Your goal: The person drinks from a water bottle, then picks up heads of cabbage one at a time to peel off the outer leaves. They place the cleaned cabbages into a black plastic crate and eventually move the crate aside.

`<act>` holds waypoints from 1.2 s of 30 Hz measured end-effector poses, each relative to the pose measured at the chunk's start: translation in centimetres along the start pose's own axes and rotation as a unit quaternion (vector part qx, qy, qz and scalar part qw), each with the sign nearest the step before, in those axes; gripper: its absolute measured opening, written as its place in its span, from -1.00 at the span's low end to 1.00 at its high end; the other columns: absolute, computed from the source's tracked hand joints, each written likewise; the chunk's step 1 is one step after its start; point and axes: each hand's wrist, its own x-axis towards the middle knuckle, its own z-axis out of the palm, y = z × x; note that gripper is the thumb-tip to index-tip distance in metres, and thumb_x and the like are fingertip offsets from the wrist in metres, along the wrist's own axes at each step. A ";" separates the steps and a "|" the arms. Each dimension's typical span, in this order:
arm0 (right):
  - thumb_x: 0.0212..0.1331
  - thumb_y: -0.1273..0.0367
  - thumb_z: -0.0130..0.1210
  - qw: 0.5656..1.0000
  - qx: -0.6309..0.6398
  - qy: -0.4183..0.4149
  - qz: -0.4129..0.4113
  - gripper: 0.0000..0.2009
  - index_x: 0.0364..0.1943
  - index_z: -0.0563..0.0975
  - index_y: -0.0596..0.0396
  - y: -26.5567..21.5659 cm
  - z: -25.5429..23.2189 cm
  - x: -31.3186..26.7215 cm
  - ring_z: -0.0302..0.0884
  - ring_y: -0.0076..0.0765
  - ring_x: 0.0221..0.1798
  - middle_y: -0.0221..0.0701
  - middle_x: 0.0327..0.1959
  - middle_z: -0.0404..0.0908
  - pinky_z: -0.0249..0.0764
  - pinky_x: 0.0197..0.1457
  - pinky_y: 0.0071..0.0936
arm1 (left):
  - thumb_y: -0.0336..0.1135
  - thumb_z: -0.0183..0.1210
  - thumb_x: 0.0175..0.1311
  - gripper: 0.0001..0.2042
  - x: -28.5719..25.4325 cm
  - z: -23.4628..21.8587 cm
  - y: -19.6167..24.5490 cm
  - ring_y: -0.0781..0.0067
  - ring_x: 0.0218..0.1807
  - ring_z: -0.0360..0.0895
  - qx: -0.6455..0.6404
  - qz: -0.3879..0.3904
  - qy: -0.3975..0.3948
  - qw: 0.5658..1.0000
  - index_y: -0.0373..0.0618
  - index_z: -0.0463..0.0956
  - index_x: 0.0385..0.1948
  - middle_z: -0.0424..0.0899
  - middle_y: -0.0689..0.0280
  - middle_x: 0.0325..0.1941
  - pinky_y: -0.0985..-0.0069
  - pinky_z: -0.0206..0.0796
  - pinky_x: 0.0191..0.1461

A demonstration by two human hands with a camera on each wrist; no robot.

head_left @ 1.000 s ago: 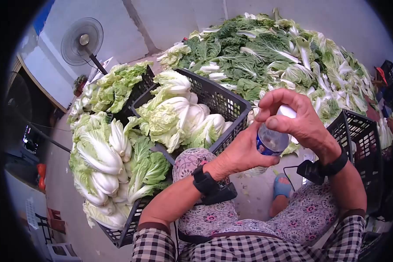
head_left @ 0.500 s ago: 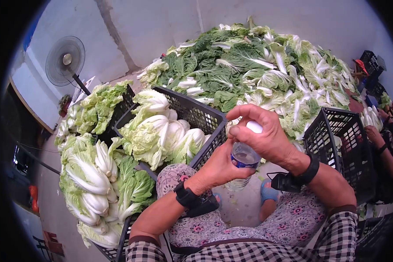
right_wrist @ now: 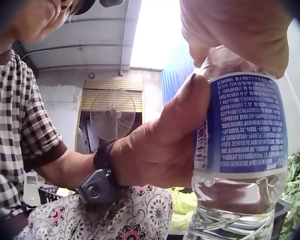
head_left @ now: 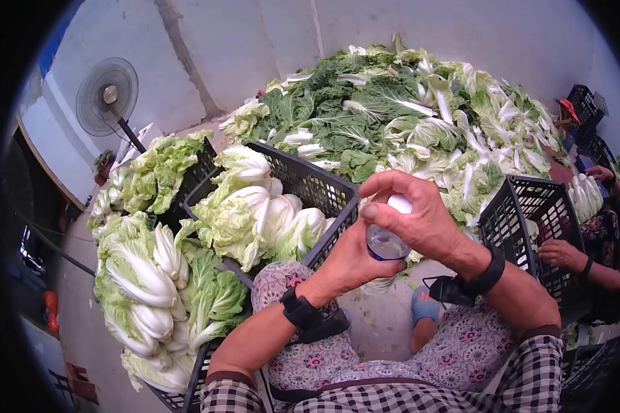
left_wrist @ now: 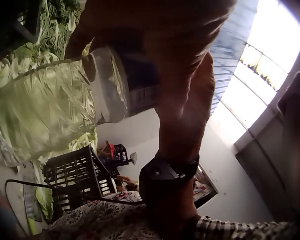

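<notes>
A clear plastic water bottle (head_left: 384, 246) with a blue label (right_wrist: 247, 122) stands between my hands, over my lap. My left hand (head_left: 344, 261) wraps round its side, thumb across the label in the right wrist view. At the top, my right hand (head_left: 424, 217) curls over the bottle's neck, its thumb and fingers around the white cap (head_left: 399, 204). Clear water shows in the lower part of the bottle (right_wrist: 235, 215) in the right wrist view. From the left wrist view, the right hand (left_wrist: 185, 45) covers much of the bottle (left_wrist: 107, 85).
Black crates of Chinese cabbage (head_left: 148, 275) stand on my left, one crate (head_left: 306, 172) just ahead. A large heap of cabbage leaves (head_left: 393, 110) lies by the wall. Another person's hand (head_left: 563, 255) is beside a black crate (head_left: 523, 213) at right. A fan (head_left: 108, 96) stands back left.
The head view has swung, shifting my hands and the bottle left in the picture. Both hands keep their hold, and less of the label shows. The other person's hand has moved toward the right crate.
</notes>
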 end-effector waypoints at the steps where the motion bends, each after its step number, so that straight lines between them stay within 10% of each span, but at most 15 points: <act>1: 0.05 0.26 0.17 0.999 -0.031 -0.018 -0.017 -0.71 -0.23 0.54 0.19 -0.2 -0.4 0.3 0.53 -0.49 -0.28 -0.37 -0.34 0.61 0.45 -0.18 -0.52 | -0.26 0.37 -0.22 -0.34 -0.1 -0.1 0.2 0.36 -0.09 0.50 -0.016 -0.014 0.004 1.000 -0.24 0.28 0.00 0.52 0.21 -0.13 0.48 0.33 0.02; 6: 0.03 0.19 0.19 0.958 -0.237 -0.109 -0.120 -0.66 -0.16 0.55 0.08 -1.5 -2.8 0.9 0.54 -0.16 -0.25 -0.25 -0.27 0.59 0.46 -0.21 -0.34 | -0.31 0.36 -0.22 -0.37 -0.4 -0.9 0.5 0.42 -0.11 0.50 0.023 0.006 0.035 0.999 -0.20 0.30 0.00 0.53 0.25 -0.16 0.50 0.33 0.00; 10: 0.04 0.22 0.18 0.954 -0.232 -0.190 -0.013 -0.68 -0.15 0.53 0.06 -3.9 -5.6 0.3 0.53 -0.15 -0.32 -0.22 -0.33 0.57 0.42 -0.31 -0.31 | -0.35 0.36 -0.22 -0.36 -0.5 -0.8 1.1 0.55 -0.05 0.44 -0.041 -0.022 -0.010 0.999 -0.18 0.28 0.01 0.49 0.33 -0.13 0.56 0.28 0.04; 13: 0.05 0.22 0.17 0.942 -0.277 -0.152 -0.118 -0.68 -0.15 0.52 0.06 -2.8 -5.2 0.1 0.53 -0.12 -0.39 -0.20 -0.44 0.55 0.39 -0.37 -0.28 | -0.31 0.36 -0.23 -0.34 -0.2 -0.4 0.3 0.44 -0.08 0.50 -0.050 -0.004 -0.021 0.998 -0.21 0.28 0.03 0.52 0.23 -0.15 0.50 0.32 0.03; 18: 0.07 0.04 0.10 0.915 -0.347 -0.194 -0.071 -0.63 -0.24 0.50 0.04 -3.2 -5.3 -0.9 0.51 0.02 -0.49 -0.17 -0.60 0.50 0.37 -0.44 -0.22 | -0.34 0.35 -0.20 -0.39 -0.1 -0.3 1.3 0.50 -0.05 0.46 -0.015 0.000 -0.081 0.997 -0.20 0.31 -0.01 0.51 0.29 -0.13 0.52 0.28 0.07; 28: 0.04 0.06 0.14 0.936 -0.333 -0.106 -0.052 -0.65 -0.24 0.52 0.02 -2.0 -5.1 -1.9 0.52 0.01 -0.51 -0.17 -0.60 0.53 0.39 -0.45 -0.24 | -0.32 0.35 -0.18 -0.43 0.7 1.3 0.5 0.50 -0.07 0.45 -0.003 -0.012 -0.029 0.999 -0.18 0.33 -0.04 0.50 0.26 -0.15 0.52 0.29 0.02; 36: -0.02 0.07 0.19 0.923 -0.332 -0.193 -0.010 -0.61 -0.25 0.53 0.07 -2.9 -6.5 -1.5 0.53 -0.17 -0.56 -0.25 -0.63 0.53 0.39 -0.46 -0.33 | -0.32 0.39 -0.23 -0.28 1.3 1.2 0.2 0.39 0.11 0.38 -0.021 0.018 -0.096 0.995 -0.21 0.24 0.09 0.46 0.18 0.01 0.46 0.22 0.18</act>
